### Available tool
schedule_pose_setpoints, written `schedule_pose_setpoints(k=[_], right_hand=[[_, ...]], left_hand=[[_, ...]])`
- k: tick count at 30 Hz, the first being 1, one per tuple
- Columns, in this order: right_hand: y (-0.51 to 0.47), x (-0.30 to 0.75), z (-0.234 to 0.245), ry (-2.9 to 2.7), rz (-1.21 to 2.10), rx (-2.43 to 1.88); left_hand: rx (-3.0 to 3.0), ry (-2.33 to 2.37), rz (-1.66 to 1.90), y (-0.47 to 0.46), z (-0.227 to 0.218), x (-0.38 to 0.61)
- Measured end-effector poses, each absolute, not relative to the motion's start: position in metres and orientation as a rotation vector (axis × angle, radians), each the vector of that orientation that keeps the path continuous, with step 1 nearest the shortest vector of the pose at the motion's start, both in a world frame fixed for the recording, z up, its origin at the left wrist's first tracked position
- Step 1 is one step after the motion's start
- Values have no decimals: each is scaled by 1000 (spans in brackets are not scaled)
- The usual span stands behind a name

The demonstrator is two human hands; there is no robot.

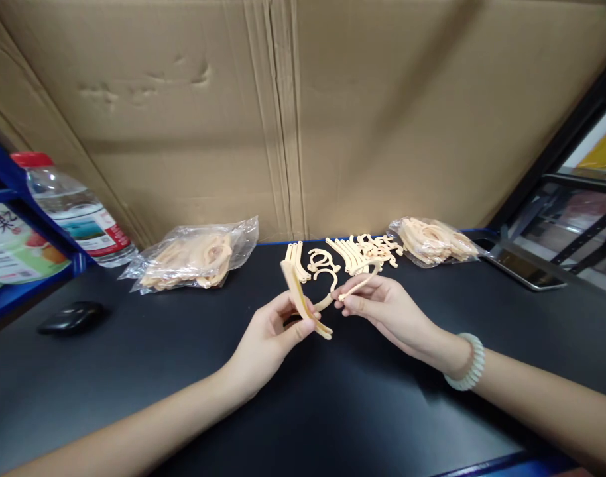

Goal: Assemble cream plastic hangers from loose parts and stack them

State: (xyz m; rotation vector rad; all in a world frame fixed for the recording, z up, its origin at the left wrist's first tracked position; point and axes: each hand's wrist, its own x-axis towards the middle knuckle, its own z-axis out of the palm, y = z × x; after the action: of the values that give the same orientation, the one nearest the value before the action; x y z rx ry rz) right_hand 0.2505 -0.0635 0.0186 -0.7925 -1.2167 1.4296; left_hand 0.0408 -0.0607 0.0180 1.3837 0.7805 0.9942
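Note:
My left hand [266, 338] is closed round a curved beige plastic hanger arm [297, 291], held tilted above the black table. My right hand [395, 308] pinches a thinner curved beige hanger piece [361, 285] between thumb and fingers. Between the hands shows a beige hook [331, 273]; its lower end is partly hidden by my fingers, and I cannot tell which hand, if either, holds it. Just behind, several beige hanger arms [345, 254] lie side by side, with loose hooks [319, 258] to their left and small curved pieces [382, 248] to their right.
Clear bags of beige parts lie at the back left [188, 258] and back right [432, 240]. A black mouse [71, 318] and a water bottle [79, 212] are on the left, a phone [524, 267] on the right. Cardboard [382, 119] stands behind the black table [303, 411].

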Motion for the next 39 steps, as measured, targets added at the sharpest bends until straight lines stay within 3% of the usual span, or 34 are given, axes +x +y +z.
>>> schedule_pose_setpoints(k=[20, 39], right_hand=[[-68, 250, 17, -1286, 1785, -786], [-70, 244, 13, -1319, 1616, -821]], left_hand=[[1507, 806, 1123, -63, 15, 41], [1761, 862, 1099, -63, 16, 39]])
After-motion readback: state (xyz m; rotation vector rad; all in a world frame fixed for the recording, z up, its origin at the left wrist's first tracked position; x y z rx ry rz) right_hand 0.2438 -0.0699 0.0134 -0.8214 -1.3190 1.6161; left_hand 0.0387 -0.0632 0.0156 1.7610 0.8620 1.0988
